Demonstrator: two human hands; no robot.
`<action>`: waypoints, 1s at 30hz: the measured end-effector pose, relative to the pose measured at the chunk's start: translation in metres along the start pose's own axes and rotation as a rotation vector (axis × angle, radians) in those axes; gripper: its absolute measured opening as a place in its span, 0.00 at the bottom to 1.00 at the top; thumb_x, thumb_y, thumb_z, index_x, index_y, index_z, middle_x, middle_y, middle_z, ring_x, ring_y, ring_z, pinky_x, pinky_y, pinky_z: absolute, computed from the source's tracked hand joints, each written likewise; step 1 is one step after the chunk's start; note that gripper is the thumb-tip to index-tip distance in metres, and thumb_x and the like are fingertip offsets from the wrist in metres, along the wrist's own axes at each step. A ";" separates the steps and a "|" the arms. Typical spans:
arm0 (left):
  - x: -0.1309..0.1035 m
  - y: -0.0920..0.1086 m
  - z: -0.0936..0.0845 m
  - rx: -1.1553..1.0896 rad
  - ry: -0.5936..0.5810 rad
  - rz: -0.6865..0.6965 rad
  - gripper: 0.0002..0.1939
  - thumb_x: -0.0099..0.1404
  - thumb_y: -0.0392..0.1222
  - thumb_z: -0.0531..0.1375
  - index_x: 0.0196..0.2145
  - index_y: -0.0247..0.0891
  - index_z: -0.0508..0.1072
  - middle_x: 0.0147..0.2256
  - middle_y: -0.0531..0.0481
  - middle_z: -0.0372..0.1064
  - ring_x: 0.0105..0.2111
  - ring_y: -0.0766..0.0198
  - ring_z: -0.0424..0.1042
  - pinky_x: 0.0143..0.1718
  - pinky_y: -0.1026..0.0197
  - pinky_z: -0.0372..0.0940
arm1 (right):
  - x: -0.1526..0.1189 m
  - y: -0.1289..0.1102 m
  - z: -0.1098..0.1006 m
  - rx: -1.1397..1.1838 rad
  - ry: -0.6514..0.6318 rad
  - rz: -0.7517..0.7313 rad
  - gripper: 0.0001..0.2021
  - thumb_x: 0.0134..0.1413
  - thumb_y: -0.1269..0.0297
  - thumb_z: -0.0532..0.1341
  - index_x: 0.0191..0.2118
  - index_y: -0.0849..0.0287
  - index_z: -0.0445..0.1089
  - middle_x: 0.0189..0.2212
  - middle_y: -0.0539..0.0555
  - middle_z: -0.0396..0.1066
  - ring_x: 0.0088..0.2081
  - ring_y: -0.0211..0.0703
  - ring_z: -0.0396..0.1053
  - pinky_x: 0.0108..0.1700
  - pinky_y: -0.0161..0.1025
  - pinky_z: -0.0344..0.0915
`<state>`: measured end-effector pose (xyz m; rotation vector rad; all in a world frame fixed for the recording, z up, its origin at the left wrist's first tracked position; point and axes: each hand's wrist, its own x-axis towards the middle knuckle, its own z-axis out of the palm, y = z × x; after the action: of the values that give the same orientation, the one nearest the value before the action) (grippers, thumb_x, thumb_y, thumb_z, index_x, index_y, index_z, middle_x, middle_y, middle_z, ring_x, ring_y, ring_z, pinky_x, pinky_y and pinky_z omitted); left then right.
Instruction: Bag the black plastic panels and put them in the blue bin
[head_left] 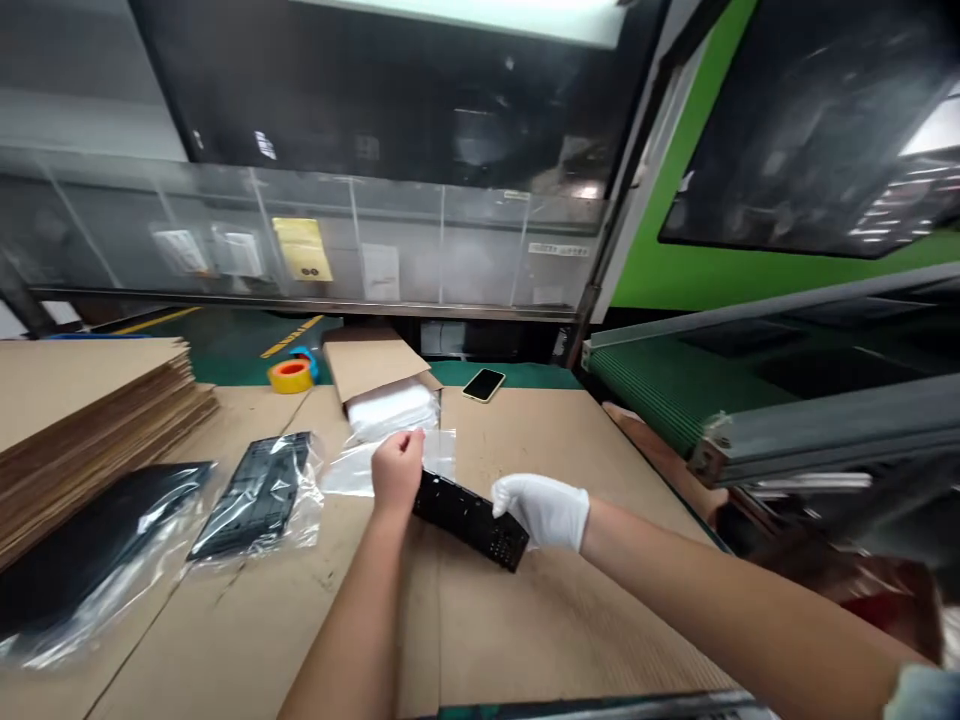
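Note:
A long black plastic part [469, 518] with small holes is held tilted above the cardboard-covered table. My left hand [398, 470], bare, is closed on its upper left end. My right hand [541, 510], in a white glove, pinches its upper edge near the right end. Behind my left hand, a clear plastic bag [351, 470] lies flat before an open cardboard box [375, 362] that holds white bags [394, 408]. To the left lie bagged black parts [259, 495] and a larger black piece in clear plastic [97, 550].
Stacked cardboard sheets [90, 400] rise at the left. Yellow tape [291, 376] and a phone [484, 385] lie at the back of the table [540, 640]. A green conveyor [660, 390] with a metal rail runs along the right. Clear document pockets [405, 240] hang behind.

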<state>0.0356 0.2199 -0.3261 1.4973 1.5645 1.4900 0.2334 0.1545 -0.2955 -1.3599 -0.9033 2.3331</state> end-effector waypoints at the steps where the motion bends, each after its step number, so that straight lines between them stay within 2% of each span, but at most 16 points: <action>1: -0.001 0.000 -0.001 -0.013 -0.003 -0.006 0.17 0.61 0.51 0.55 0.23 0.38 0.73 0.15 0.54 0.62 0.21 0.64 0.63 0.26 0.63 0.57 | -0.001 0.002 0.001 0.000 0.005 0.017 0.06 0.30 0.70 0.54 0.22 0.61 0.64 0.19 0.52 0.71 0.22 0.36 0.69 0.24 0.30 0.62; 3: -0.002 0.000 -0.004 -0.030 -0.006 -0.010 0.17 0.61 0.51 0.55 0.22 0.38 0.71 0.16 0.55 0.61 0.21 0.64 0.62 0.26 0.64 0.55 | -0.006 0.008 0.001 0.008 0.036 0.028 0.05 0.29 0.69 0.55 0.21 0.60 0.62 0.17 0.51 0.68 0.21 0.35 0.67 0.23 0.29 0.60; 6: -0.004 -0.001 -0.005 -0.045 -0.017 -0.002 0.18 0.62 0.50 0.55 0.20 0.38 0.68 0.15 0.55 0.58 0.21 0.65 0.60 0.25 0.64 0.54 | -0.012 0.014 -0.003 0.016 0.083 0.010 0.06 0.27 0.70 0.57 0.18 0.59 0.57 0.13 0.46 0.63 0.15 0.31 0.60 0.18 0.28 0.51; 8: -0.004 -0.001 -0.005 -0.047 -0.020 -0.001 0.18 0.62 0.50 0.55 0.19 0.38 0.67 0.15 0.55 0.58 0.21 0.65 0.60 0.25 0.64 0.53 | -0.008 0.013 -0.004 0.023 0.092 0.004 0.06 0.27 0.70 0.57 0.19 0.59 0.58 0.15 0.47 0.66 0.17 0.31 0.62 0.19 0.28 0.53; 11: -0.003 -0.003 -0.004 -0.040 -0.017 -0.008 0.18 0.62 0.50 0.55 0.20 0.38 0.69 0.16 0.55 0.59 0.21 0.65 0.60 0.25 0.63 0.53 | 0.004 0.005 -0.002 0.033 0.080 0.007 0.05 0.29 0.70 0.56 0.22 0.59 0.62 0.21 0.51 0.72 0.23 0.37 0.70 0.26 0.31 0.62; 14: -0.002 -0.006 -0.003 -0.049 -0.018 -0.015 0.17 0.62 0.50 0.55 0.22 0.38 0.71 0.16 0.55 0.60 0.21 0.65 0.61 0.25 0.63 0.53 | 0.010 0.002 0.000 0.039 0.063 0.014 0.05 0.29 0.71 0.56 0.22 0.59 0.62 0.22 0.51 0.73 0.25 0.40 0.72 0.29 0.34 0.65; 20: -0.001 -0.006 -0.001 -0.057 -0.018 -0.015 0.15 0.62 0.49 0.56 0.25 0.37 0.74 0.16 0.55 0.61 0.21 0.65 0.61 0.25 0.63 0.54 | -0.003 0.011 -0.003 0.042 0.053 0.015 0.07 0.28 0.71 0.57 0.22 0.60 0.63 0.22 0.50 0.73 0.24 0.36 0.70 0.25 0.30 0.61; 26: -0.001 -0.007 0.000 -0.050 -0.016 -0.027 0.16 0.62 0.50 0.56 0.24 0.37 0.74 0.15 0.55 0.59 0.21 0.65 0.61 0.25 0.63 0.54 | 0.006 0.007 0.003 0.027 0.026 -0.037 0.07 0.26 0.70 0.57 0.19 0.58 0.56 0.19 0.48 0.70 0.23 0.38 0.69 0.27 0.34 0.63; 30: -0.001 -0.007 0.000 -0.049 -0.014 -0.025 0.16 0.62 0.49 0.55 0.24 0.37 0.73 0.15 0.56 0.58 0.21 0.65 0.60 0.25 0.64 0.54 | -0.003 0.014 0.000 0.004 0.071 -0.074 0.08 0.25 0.71 0.57 0.19 0.58 0.56 0.19 0.47 0.67 0.22 0.36 0.66 0.24 0.32 0.57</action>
<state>0.0333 0.2207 -0.3322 1.4523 1.5221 1.4899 0.2359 0.1420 -0.3026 -1.3742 -0.9120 2.2163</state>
